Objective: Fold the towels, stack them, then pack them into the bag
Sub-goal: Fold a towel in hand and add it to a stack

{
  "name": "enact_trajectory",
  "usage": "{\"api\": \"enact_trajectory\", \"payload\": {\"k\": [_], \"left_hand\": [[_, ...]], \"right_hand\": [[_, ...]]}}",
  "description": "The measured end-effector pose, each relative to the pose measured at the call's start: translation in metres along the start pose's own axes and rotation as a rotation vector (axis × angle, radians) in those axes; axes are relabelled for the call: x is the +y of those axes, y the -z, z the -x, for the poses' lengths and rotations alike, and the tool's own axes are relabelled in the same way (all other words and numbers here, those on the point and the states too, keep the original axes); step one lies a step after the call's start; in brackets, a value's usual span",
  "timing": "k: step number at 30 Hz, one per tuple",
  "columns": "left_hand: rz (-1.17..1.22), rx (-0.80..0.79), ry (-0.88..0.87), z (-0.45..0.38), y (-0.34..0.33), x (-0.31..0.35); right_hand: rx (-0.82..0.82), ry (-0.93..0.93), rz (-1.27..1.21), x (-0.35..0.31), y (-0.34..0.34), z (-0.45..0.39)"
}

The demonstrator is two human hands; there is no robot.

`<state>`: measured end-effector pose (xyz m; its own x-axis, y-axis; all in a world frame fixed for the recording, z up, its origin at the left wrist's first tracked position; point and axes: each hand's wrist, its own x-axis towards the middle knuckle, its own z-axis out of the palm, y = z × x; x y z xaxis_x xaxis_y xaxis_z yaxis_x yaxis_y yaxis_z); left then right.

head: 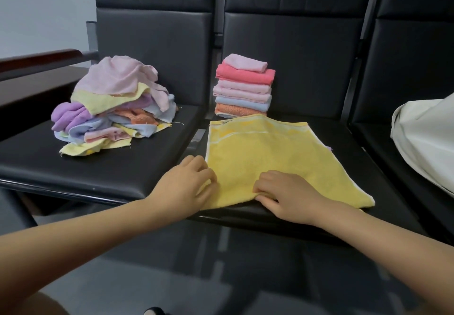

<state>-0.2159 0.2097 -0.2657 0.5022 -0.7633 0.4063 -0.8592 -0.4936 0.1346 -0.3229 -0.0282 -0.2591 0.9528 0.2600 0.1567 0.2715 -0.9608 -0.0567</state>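
From the head camera we see a yellow towel (pixel 267 157) spread flat on the middle seat (pixel 373 167) of a row of black padded chairs, laid out so its edges can be matched for a fold. Our left hand (pixel 186 182) pinches the near left corner with curled fingers, and our right hand (pixel 287 191) curls its fingers round the near edge a little to the right, thumb tucked beneath; we judge both are placed to lift that edge and carry it to the far one. Just behind the towel, touching its far edge or nearly so, stands the stack of folded towels (pixel 244 88), kept close so each new one goes straight on top. The loose heap of unfolded towels (pixel 115 108) sits on the left seat (pixel 36 164), near enough to draw from, and it is large, so we judge much folding remains. A white bag (pixel 422 142) waits on the right-hand seat, partly out of view. The seats look smooth and leather-like; beyond them are a pale wall (pixel 44 14) and a dark wooden rail (pixel 36 60) at left.
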Motion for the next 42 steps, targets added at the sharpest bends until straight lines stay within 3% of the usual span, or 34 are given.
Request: {"api": "enact_trajectory", "payload": {"k": [3, 7, 13, 21, 25, 28, 30, 35, 39, 42], "left_hand": [[0.038, -0.045, -0.049, -0.011, -0.003, 0.016], [-0.107, -0.121, -0.054, -0.032, -0.013, 0.030], [0.249, -0.020, 0.098, -0.075, -0.013, 0.013], [0.271, 0.171, 0.152, -0.111, 0.004, -0.013], [0.238, 0.184, 0.209, -0.117, 0.002, -0.020], [0.342, 0.203, 0.254, -0.119, 0.006, -0.014], [0.513, 0.217, 0.263, -0.119, 0.011, -0.004], [0.646, 0.173, 0.271, -0.110, 0.024, 0.016], [0.616, 0.069, 0.268, -0.097, 0.029, 0.021], [0.541, -0.223, 0.263, -0.082, 0.021, 0.026]], "right_hand": [[-0.022, -0.001, -0.067, 0.004, 0.006, -0.009], [-0.011, -0.046, -0.154, 0.011, 0.021, -0.022], [0.035, -0.141, -0.113, 0.035, 0.045, -0.034], [0.059, -0.521, -0.080, 0.096, 0.073, -0.010], [0.202, -0.662, -0.343, 0.126, 0.078, 0.017], [0.422, -0.708, -0.906, 0.127, 0.076, 0.038], [0.514, -0.710, -1.133, 0.126, 0.071, 0.047], [0.584, -0.747, -0.974, 0.113, 0.077, 0.062], [0.465, -0.776, -1.002, 0.099, 0.076, 0.083], [0.195, -0.818, -0.901, 0.089, 0.067, 0.097]]}}
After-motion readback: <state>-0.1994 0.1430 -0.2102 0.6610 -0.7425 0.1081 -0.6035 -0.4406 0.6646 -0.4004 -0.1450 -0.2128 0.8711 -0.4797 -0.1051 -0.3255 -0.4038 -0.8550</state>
